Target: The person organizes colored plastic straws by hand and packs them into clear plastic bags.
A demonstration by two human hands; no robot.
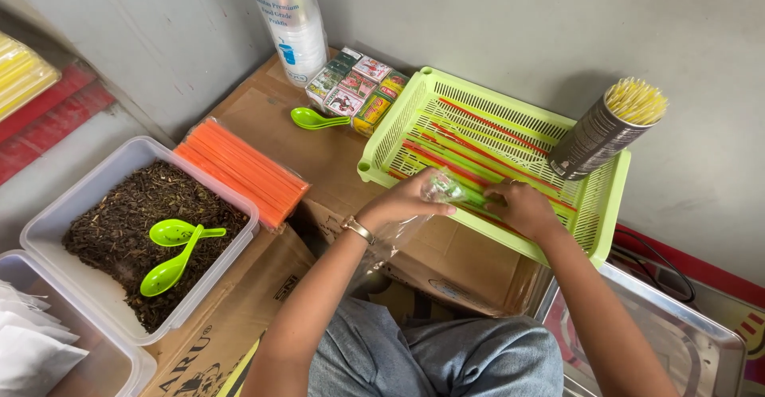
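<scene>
view: head-worn camera, single
facing: steeply down over lap and cardboard boxes
nearness: close, arm's reach

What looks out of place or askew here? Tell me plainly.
Little stands out. The dark can of yellow sticks leans tilted in the green basket corner. Both hands hold a clear bag of green straws. Nothing looks spilled.

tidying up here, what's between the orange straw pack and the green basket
In the head view, bare cardboard box top lies between the orange straw pack and the green basket. Green spoons sit a little further back, near the small boxes.
</scene>
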